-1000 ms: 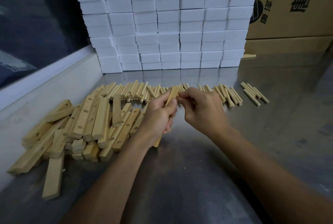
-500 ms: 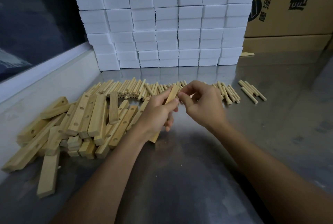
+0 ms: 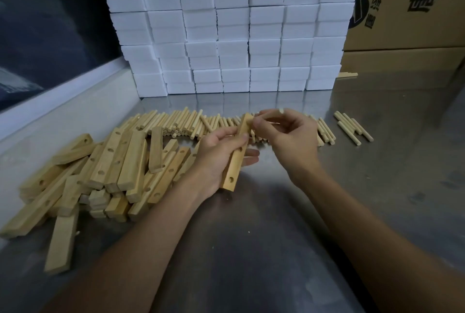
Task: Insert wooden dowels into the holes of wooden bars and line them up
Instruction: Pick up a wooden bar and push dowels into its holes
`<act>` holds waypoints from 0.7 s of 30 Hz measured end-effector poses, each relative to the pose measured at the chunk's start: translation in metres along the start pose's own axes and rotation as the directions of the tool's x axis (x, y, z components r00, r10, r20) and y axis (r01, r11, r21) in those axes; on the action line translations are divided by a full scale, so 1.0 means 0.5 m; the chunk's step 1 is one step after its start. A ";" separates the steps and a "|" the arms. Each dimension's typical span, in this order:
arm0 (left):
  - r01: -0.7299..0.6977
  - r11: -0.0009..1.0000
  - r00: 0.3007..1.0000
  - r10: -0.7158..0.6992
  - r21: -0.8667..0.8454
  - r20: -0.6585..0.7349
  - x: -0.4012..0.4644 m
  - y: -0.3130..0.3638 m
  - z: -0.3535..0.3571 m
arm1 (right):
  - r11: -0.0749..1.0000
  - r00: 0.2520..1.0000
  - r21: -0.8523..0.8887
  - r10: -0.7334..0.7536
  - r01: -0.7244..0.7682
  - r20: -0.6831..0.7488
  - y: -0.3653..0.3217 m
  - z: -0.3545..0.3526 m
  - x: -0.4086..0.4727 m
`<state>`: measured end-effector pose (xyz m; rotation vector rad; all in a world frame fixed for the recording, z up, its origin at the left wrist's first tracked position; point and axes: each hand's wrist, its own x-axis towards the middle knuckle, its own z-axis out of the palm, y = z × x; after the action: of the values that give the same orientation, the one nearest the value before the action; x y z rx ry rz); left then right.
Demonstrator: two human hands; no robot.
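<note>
Above the steel table (image 3: 251, 237), left hand (image 3: 219, 159) grasps the pale holed wooden bar (image 3: 236, 154), long axis near-to-far; right hand (image 3: 289, 134) pinches a short wooden dowel (image 3: 273, 111) just right of its far end.

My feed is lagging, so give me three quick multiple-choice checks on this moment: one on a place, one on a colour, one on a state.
1. The loose bar pile lies: A) left of the hands; B) right of them; C) on the boxes.
2. The stacked blocks behind are: A) brown; B) white; C) green.
3. The left hand: A) lies flat; B) grips a bar; C) is out of view.

A: the pile sits by the left wall.
B: all show white.
B: fingers wrap the bar while the right hand works at its top.
</note>
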<state>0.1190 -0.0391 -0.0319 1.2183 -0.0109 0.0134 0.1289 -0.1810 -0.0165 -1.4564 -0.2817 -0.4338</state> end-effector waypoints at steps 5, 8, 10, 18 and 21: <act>0.007 0.998 1.000 -0.006 -0.069 0.015 -0.017 -0.019 -0.011 | 0.997 0.997 -0.042 -0.071 0.071 -0.020 0.026 0.018 -0.024; -0.001 0.998 0.999 0.003 -0.057 0.033 -0.027 -0.021 -0.017 | 0.995 0.997 -0.063 -0.083 0.082 -0.003 0.028 0.022 -0.037; -0.007 0.999 0.999 0.008 -0.032 0.039 -0.033 -0.024 -0.017 | 0.996 0.997 -0.062 -0.070 0.070 0.015 0.025 0.022 -0.041; 0.000 0.999 0.999 -0.002 -0.053 -0.036 -0.038 -0.021 -0.013 | 0.996 0.998 -0.093 -0.003 0.008 0.055 0.025 0.025 -0.045; 0.002 0.997 0.996 -0.010 -0.082 -0.089 -0.037 -0.021 -0.013 | 0.982 1.000 -0.188 -0.006 0.011 0.025 0.033 0.021 -0.044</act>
<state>0.1006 -0.0365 -0.0442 1.1345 0.0698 0.0617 0.1176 -0.1672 -0.0397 -1.6464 -0.2723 -0.4592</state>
